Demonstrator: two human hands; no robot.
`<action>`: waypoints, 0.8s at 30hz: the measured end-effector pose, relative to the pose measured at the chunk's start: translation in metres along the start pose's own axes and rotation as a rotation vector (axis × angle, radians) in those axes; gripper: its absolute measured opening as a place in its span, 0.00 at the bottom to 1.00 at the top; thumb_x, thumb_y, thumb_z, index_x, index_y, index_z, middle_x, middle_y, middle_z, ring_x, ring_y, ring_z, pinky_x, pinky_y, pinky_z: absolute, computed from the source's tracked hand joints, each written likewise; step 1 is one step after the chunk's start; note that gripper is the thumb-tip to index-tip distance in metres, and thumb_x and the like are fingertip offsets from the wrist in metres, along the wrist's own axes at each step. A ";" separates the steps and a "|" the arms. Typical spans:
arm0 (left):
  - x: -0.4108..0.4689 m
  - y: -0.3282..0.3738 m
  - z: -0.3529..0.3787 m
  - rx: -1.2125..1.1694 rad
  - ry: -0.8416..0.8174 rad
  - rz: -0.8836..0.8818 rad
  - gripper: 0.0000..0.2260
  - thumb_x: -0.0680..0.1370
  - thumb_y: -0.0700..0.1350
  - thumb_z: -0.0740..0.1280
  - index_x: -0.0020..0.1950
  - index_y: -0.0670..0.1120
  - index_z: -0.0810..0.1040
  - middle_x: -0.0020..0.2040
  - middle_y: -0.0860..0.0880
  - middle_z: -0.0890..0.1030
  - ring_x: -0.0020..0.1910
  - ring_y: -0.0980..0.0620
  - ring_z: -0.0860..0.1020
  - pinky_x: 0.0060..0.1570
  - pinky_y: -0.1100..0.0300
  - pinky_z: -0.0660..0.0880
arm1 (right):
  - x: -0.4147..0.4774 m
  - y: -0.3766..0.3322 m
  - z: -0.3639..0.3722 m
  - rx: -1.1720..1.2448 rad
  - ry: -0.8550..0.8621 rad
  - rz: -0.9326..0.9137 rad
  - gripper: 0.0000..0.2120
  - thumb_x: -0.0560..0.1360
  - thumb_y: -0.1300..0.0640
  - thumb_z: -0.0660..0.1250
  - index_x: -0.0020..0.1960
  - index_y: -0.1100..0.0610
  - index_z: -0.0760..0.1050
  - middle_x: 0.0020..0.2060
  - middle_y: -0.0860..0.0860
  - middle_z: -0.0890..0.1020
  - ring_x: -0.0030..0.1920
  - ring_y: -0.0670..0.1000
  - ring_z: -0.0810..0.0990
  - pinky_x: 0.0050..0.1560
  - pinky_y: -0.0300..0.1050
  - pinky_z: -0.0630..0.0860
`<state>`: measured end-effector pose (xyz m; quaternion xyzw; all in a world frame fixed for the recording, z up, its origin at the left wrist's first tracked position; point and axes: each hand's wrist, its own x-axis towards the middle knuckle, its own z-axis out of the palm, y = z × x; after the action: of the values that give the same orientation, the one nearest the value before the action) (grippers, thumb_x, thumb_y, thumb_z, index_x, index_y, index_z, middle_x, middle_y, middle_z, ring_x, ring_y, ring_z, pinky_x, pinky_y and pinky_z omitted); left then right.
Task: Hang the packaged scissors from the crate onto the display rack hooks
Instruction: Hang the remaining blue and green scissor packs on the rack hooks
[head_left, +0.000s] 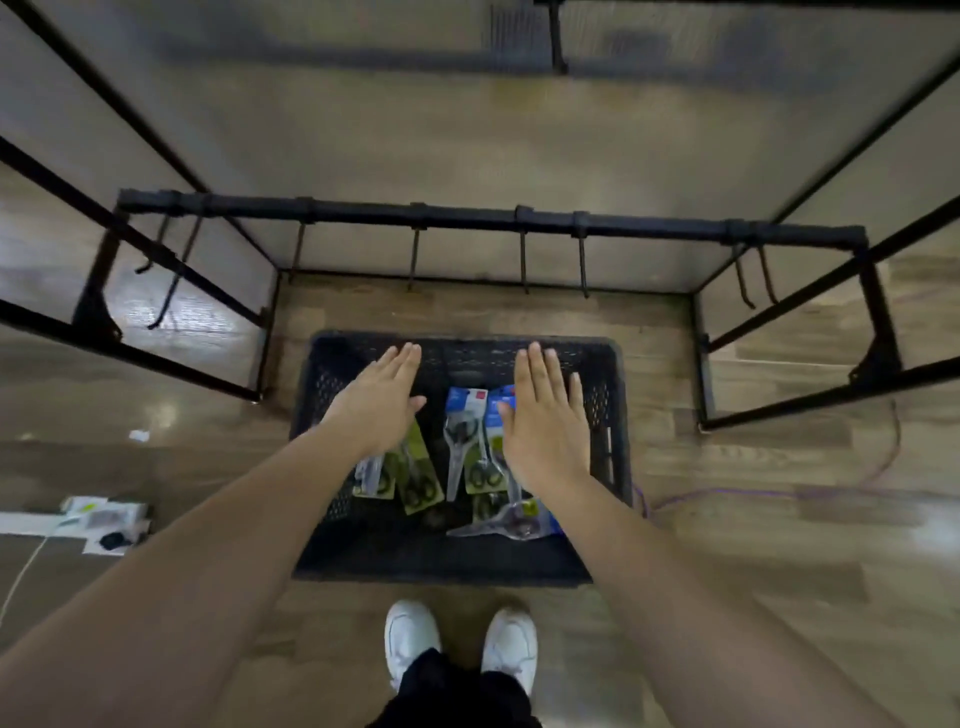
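Here, left hand (382, 402), right hand (543, 423) over crate (457, 569), fingers (535, 366) straight together; purple cable (779, 491) beside crate.

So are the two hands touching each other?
Apart. The head view shows the left hand and right hand flat over the crate, with a scissors pack visible in the gap between them.

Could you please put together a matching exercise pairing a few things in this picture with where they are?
Things: 1 packaged scissors; 2 hooks; 3 shoes; 4 purple cable.
Places: A on the floor right of the crate; B inside the crate; C hanging from the rail; D on the floor at the crate's near side.
Pairs: 1-B, 2-C, 3-D, 4-A.
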<state>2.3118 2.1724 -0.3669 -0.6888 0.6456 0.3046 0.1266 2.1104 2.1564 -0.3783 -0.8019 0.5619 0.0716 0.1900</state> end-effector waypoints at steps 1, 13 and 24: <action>0.014 -0.002 0.014 0.018 -0.006 0.008 0.27 0.84 0.50 0.50 0.77 0.43 0.40 0.78 0.48 0.43 0.77 0.51 0.43 0.75 0.56 0.47 | 0.004 0.007 0.018 0.005 -0.021 0.001 0.28 0.83 0.49 0.44 0.77 0.57 0.38 0.77 0.52 0.40 0.76 0.51 0.37 0.75 0.51 0.37; 0.152 -0.029 0.185 -0.030 -0.071 -0.046 0.32 0.83 0.51 0.54 0.77 0.48 0.34 0.78 0.45 0.48 0.73 0.44 0.61 0.64 0.53 0.67 | 0.074 0.081 0.231 0.035 -0.190 0.075 0.28 0.82 0.51 0.48 0.77 0.58 0.42 0.77 0.53 0.43 0.76 0.52 0.39 0.76 0.50 0.40; 0.296 -0.060 0.276 0.149 -0.079 0.058 0.23 0.81 0.44 0.58 0.75 0.46 0.58 0.73 0.45 0.61 0.70 0.45 0.63 0.63 0.52 0.68 | 0.184 0.104 0.321 -0.117 -0.346 -0.037 0.23 0.78 0.58 0.60 0.72 0.59 0.60 0.70 0.58 0.64 0.69 0.58 0.63 0.63 0.51 0.66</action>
<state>2.2939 2.0963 -0.7685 -0.6459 0.6807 0.2862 0.1939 2.1115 2.0881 -0.7567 -0.7974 0.5010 0.2376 0.2380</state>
